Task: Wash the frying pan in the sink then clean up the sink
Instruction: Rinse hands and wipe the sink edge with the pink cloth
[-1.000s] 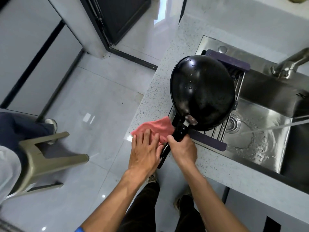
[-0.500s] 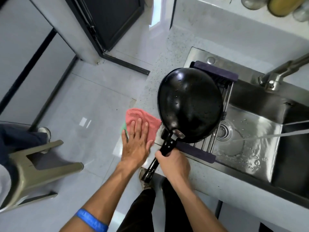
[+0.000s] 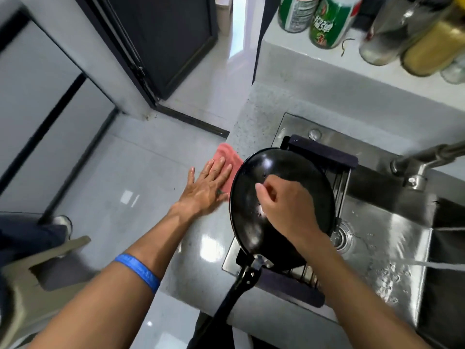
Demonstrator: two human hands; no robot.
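Note:
The black frying pan (image 3: 251, 197) lies bottom up on a dark drying rack (image 3: 324, 154) across the left end of the steel sink (image 3: 392, 248). Its handle (image 3: 226, 306) points toward me over the counter's edge. My right hand (image 3: 289, 205) is over the pan's base with loosely curled fingers that hold nothing. My left hand (image 3: 206, 187) presses flat on a pink cloth (image 3: 226, 154) on the speckled counter (image 3: 251, 122), just left of the pan.
A thin stream of water (image 3: 415, 261) crosses the basin from the right, near the drain (image 3: 342, 238). The faucet (image 3: 422, 162) stands behind the sink. Cans and jars (image 3: 327, 21) line the back ledge. A stool (image 3: 32, 280) stands on the floor at left.
My right hand has let go of the pan's handle and moved up over the pan's base. My left hand has slid the pink cloth away from me along the counter.

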